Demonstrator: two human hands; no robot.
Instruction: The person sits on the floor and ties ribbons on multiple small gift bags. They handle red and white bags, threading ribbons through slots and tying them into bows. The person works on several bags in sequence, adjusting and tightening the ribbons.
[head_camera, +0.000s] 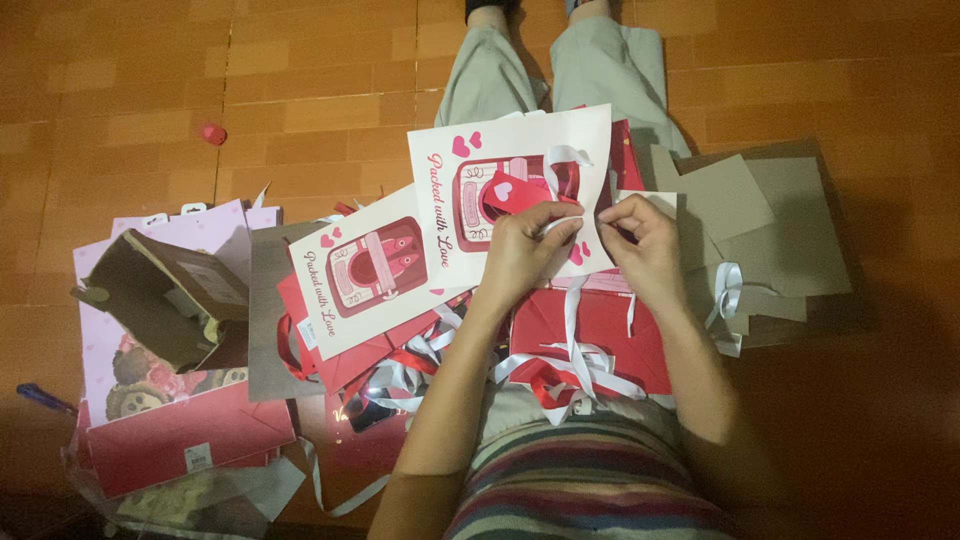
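On my lap lies a white gift bag (520, 150) printed with a red picture and small hearts. My left hand (520, 250) pinches its white ribbon handle (560, 160) against the bag's lower edge. My right hand (645, 240) holds the bag's right edge, fingers closed on it beside the ribbon. A red bag (600, 335) lies under the white one, with loose red and white ribbons (560, 375) trailing over it.
A second white printed bag (365, 270) rests on red bags to the left. Farther left sit a pink bag (170, 225) with an open brown box (165, 295). Grey cardboard sheets (770, 230) lie right. A small red object (212, 133) sits on the tiled floor.
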